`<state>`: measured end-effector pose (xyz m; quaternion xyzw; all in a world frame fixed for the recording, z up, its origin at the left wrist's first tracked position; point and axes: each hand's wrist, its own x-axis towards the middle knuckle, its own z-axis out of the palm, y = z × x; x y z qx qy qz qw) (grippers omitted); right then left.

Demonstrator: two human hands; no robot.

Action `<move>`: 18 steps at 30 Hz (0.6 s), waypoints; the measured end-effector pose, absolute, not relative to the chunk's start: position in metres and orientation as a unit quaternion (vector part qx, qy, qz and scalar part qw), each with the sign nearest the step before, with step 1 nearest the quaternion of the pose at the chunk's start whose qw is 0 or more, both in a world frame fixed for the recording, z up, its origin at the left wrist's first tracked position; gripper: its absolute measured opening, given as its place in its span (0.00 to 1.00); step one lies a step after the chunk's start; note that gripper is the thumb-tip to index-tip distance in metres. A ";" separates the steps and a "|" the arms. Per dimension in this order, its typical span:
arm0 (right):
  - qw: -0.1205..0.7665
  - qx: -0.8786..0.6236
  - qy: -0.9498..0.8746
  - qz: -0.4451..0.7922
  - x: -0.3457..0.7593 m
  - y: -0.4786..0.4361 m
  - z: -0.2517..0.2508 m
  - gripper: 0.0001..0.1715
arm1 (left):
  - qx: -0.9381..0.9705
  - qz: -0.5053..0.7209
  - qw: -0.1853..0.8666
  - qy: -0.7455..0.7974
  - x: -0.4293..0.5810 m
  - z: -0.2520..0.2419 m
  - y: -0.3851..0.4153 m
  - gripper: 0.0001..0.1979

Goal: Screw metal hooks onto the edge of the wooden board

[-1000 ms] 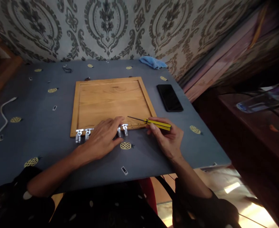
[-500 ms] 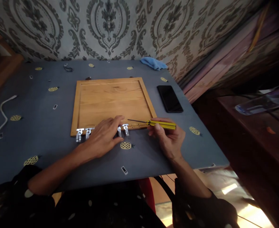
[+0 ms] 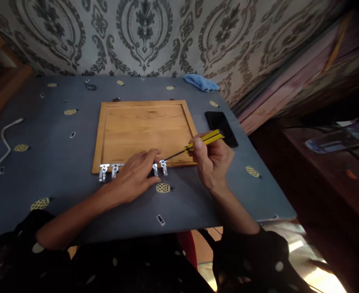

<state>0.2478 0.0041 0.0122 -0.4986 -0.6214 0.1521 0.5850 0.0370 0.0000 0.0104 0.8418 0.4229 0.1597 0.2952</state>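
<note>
A framed wooden panel [image 3: 144, 130] lies flat on the table, with several silver metal hinges [image 3: 164, 167] along its near edge. My left hand [image 3: 136, 175] rests across that edge, fingers stretched out, covering the middle of the hinge row. My right hand [image 3: 212, 162] is closed around the yellow handle of a screwdriver [image 3: 205, 140]. Its thin shaft slants down to the left, and the tip is at the rightmost hinge. Whether the tip sits in a screw is too small to tell. Small dark holes show in the panel edge right of that hinge.
A black phone [image 3: 222, 128] lies right of the panel, partly behind my right hand. A blue cloth [image 3: 201, 82] is at the back edge by the patterned wall. On the left a white cable [image 3: 5, 138] lies on the grey pineapple-print tablecloth [image 3: 60, 162].
My right hand has tilted the screwdriver, raising its handle and lowering its tip onto the rightmost hinge. My left hand has stayed on the panel edge. The view has shifted slightly.
</note>
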 end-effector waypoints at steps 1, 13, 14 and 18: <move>0.583 -0.501 -0.623 0.147 0.246 0.007 0.009 0.24 | 0.842 0.160 0.296 0.422 0.037 0.011 0.000 0.31; 0.564 -0.527 -0.619 0.146 0.248 0.013 -0.003 0.23 | 0.842 0.177 0.293 0.416 0.037 0.005 0.000 0.30; 0.562 -0.529 -0.618 0.148 0.248 0.012 -0.003 0.23 | 0.843 0.174 0.294 0.416 0.036 0.005 0.000 0.30; 0.561 -0.519 -0.625 0.158 0.247 0.010 -0.003 0.21 | 0.843 0.175 0.294 0.416 0.036 0.005 0.000 0.30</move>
